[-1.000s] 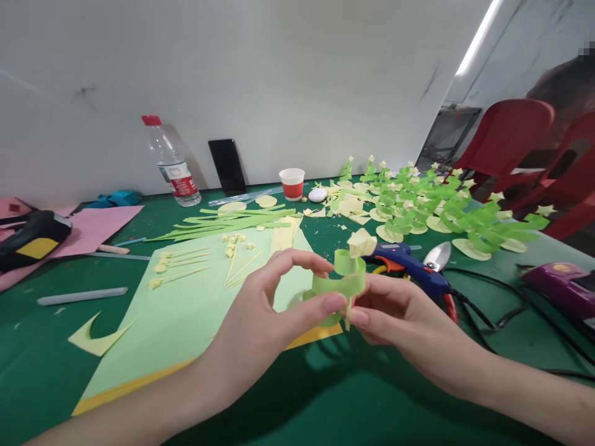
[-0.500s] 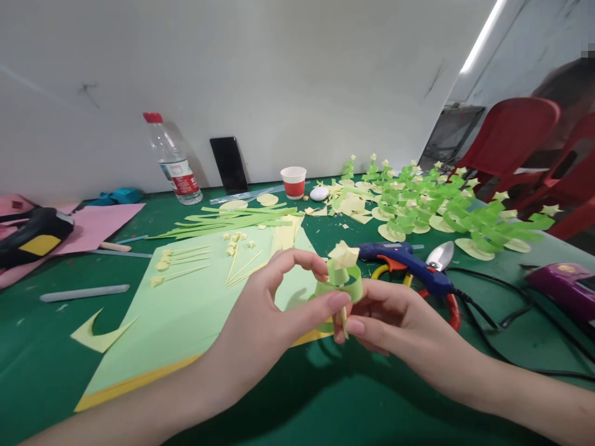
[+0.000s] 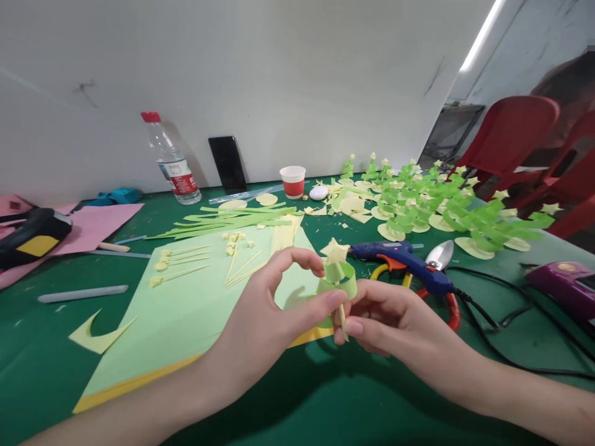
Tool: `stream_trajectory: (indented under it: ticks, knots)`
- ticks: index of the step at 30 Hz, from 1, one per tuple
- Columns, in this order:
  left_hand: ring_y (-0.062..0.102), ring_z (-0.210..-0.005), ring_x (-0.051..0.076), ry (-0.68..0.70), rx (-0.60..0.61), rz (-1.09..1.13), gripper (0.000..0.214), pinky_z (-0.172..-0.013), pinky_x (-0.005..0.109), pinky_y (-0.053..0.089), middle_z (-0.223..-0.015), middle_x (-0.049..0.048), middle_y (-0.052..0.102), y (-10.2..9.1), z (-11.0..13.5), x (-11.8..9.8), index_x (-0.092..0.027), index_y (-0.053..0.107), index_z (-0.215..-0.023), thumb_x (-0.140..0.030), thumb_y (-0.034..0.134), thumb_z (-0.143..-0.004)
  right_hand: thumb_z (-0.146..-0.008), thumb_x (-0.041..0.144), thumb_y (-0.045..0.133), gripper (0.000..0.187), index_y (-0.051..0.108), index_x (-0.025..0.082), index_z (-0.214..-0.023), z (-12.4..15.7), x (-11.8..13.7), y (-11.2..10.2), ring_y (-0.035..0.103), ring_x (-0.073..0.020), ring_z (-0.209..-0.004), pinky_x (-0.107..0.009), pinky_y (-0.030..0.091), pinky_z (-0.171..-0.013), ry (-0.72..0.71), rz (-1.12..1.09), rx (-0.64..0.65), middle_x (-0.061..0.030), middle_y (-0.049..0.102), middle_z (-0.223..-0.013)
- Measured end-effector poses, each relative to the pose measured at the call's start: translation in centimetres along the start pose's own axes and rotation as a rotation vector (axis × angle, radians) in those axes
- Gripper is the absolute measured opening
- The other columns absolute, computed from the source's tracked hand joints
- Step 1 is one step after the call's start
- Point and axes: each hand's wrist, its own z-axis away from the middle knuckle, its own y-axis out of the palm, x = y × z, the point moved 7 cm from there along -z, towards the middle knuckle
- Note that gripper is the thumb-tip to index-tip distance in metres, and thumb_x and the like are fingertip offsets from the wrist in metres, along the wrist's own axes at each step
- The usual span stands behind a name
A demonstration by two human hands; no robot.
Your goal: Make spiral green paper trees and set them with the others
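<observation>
Both hands meet over the table's middle around a small paper tree (image 3: 338, 279): a green strip curled in loops round a thin yellow stick with a yellow star on top. My left hand (image 3: 274, 316) pinches the green loop between thumb and forefinger. My right hand (image 3: 385, 322) grips the stick's lower end with its fingertips. Under the hands lies a light green paper sheet (image 3: 186, 316) over a yellow one, on a green table (image 3: 325, 396).
A blue glue gun (image 3: 404, 259) and red-handled scissors (image 3: 441, 272) lie just right of the hands, cables trailing. Several finished paper trees (image 3: 432, 204) stand at the back right. Green strips (image 3: 232, 220), a bottle (image 3: 170, 161), phone (image 3: 227, 165), paper cup (image 3: 292, 182), red chairs (image 3: 511, 142).
The paper tree has been turned and drawn slightly left and lower between the fingers; its green loop looks tighter. Both hands keep their hold.
</observation>
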Motion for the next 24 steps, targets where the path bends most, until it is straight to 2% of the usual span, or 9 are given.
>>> stream_trajectory:
  ticks: [5, 8, 11, 16, 20, 22, 24]
  knots:
    - [0.046, -0.098, 0.019, -0.002, -0.063, 0.101, 0.028, -0.08, 0.029, 0.039, -0.094, -0.0041, 0.051, -0.3, 0.2, 0.3, -0.031, 0.051, -0.088, -0.041, 0.066, -0.067, -0.076, 0.04, 0.059, 0.026, 0.053, 0.015, -0.071, -0.1, -0.1, -0.2, 0.03, -0.0029, -0.045, -0.017, 0.023, -0.041, 0.037, -0.066, -0.06, 0.0045, 0.046, -0.057]
    - [0.047, -0.088, 0.016, 0.027, -0.049, 0.084, 0.013, -0.076, 0.026, 0.039, -0.082, -0.004, 0.05, 0.2, 0.2, 0.1, -0.027, 0.054, -0.074, -0.034, 0.065, -0.069, -0.072, 0.041, 0.063, 0.027, 0.054, 0.015, -0.069, -0.3, -0.2, -0.8, 0.029, -0.0026, -0.043, -0.017, 0.021, -0.041, 0.046, -0.118, -0.147, 0.0067, 0.039, -0.05]
    - [0.046, -0.076, 0.014, 0.008, -0.008, 0.094, 0.005, -0.073, 0.025, 0.039, -0.076, -0.0032, 0.05, 0.8, 0.3, 0.1, -0.027, 0.062, -0.066, -0.029, 0.064, -0.071, -0.069, 0.036, 0.067, 0.025, 0.056, 0.015, -0.065, -0.4, -0.4, -1.1, 0.03, -0.0025, -0.043, -0.017, 0.02, -0.042, 0.057, -0.149, -0.176, 0.0069, 0.037, -0.048]
    - [0.046, -0.071, 0.013, -0.077, 0.001, 0.198, 0.009, -0.066, 0.024, 0.04, -0.073, -0.0018, 0.047, 1.3, 0.4, 0.9, -0.027, 0.069, -0.059, -0.029, 0.066, -0.068, -0.064, 0.03, 0.07, 0.021, 0.058, 0.015, -0.058, -0.6, -0.6, -0.9, 0.026, -0.0028, -0.044, -0.018, 0.018, -0.041, 0.084, -0.17, -0.177, 0.0067, 0.035, -0.048]
    - [0.046, -0.069, 0.012, -0.134, 0.016, 0.283, 0.011, -0.062, 0.024, 0.039, -0.073, -0.0018, 0.046, 1.5, 0.4, 1.2, -0.026, 0.069, -0.057, -0.029, 0.066, -0.067, -0.057, 0.035, 0.073, 0.027, 0.055, 0.015, -0.059, -0.4, -0.9, -1.5, 0.022, -0.0033, -0.044, -0.018, 0.017, -0.041, 0.147, -0.101, -0.251, 0.0072, 0.034, -0.049]
    - [0.047, -0.071, 0.013, -0.146, -0.007, 0.292, 0.012, -0.065, 0.025, 0.039, -0.074, -0.0014, 0.048, 1.2, 0.2, 1.0, -0.025, 0.069, -0.057, -0.03, 0.065, -0.068, -0.061, 0.041, 0.069, 0.03, 0.053, 0.016, -0.062, 0.1, -0.5, -2.5, 0.022, -0.0042, -0.045, -0.018, 0.019, -0.041, 0.074, 0.014, -0.381, 0.0065, 0.035, -0.051]
    - [0.047, -0.073, 0.014, -0.135, -0.068, 0.293, 0.013, -0.069, 0.027, 0.039, -0.074, -0.0007, 0.05, 0.5, -0.2, 0.8, -0.025, 0.069, -0.058, -0.032, 0.065, -0.068, -0.071, 0.043, 0.059, 0.035, 0.044, 0.017, -0.055, 0.8, 0.4, -2.6, 0.022, -0.0053, -0.045, -0.019, 0.019, -0.041, -0.097, 0.178, -0.466, 0.0057, 0.031, -0.049]
